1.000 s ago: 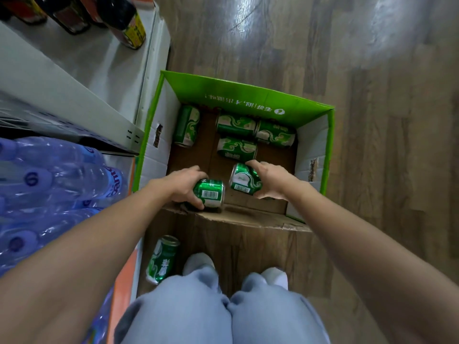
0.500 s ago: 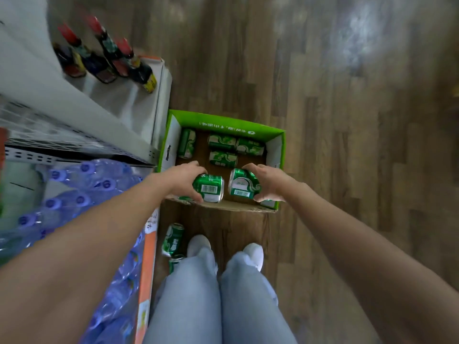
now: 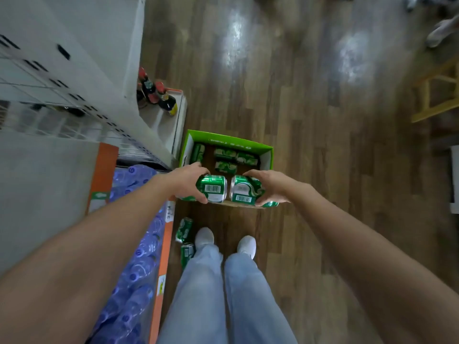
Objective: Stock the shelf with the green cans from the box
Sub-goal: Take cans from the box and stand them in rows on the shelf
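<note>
My left hand (image 3: pixel 187 181) grips a green can (image 3: pixel 213 188) on its side, barcode facing up. Beside it my right hand (image 3: pixel 269 186) holds a second green can (image 3: pixel 244 189). Both cans hover above the near edge of the green cardboard box (image 3: pixel 228 140), which stands on the wooden floor. Several more green cans (image 3: pixel 224 155) lie flat inside the box. The white shelf unit (image 3: pixel 62 70) rises on my left.
Two green cans (image 3: pixel 184 229) lie on the floor by my left shoe. Packs of blue water bottles (image 3: pixel 139 244) fill the low shelf at left. Dark sauce bottles (image 3: pixel 159 95) stand on a white ledge behind the box. A wooden stool (image 3: pixel 437 95) stands at right.
Both hands have lifted their cans up out of the box toward me. My head has risen, so the box looks smaller and farther away.
</note>
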### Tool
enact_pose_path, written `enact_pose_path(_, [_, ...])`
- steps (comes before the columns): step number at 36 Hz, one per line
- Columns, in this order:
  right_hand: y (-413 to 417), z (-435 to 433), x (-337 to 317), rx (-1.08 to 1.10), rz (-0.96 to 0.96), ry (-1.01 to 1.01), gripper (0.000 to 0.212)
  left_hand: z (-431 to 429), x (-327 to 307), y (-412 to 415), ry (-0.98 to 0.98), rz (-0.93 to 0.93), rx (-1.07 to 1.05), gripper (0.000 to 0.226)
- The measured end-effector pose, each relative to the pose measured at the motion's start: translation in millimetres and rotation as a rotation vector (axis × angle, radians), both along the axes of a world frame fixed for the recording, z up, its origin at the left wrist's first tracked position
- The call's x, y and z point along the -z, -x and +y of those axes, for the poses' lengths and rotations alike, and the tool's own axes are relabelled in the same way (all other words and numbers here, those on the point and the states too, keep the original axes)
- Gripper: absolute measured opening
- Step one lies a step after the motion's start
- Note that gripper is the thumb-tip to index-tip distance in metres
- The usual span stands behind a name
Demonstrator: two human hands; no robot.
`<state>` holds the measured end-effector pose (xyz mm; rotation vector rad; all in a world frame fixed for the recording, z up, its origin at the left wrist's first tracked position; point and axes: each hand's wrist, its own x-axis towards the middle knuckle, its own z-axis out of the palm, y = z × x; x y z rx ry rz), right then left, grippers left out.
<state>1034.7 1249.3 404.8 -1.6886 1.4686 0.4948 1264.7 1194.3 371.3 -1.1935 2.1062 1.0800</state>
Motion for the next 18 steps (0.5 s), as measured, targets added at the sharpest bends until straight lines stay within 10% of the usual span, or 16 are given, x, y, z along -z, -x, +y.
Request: enact_pose_path(18, [-28, 14, -106, -0.157, 0.002, 0.093, 0.087, 42, -97, -45, 0.056, 0.031, -0.189, 0.088])
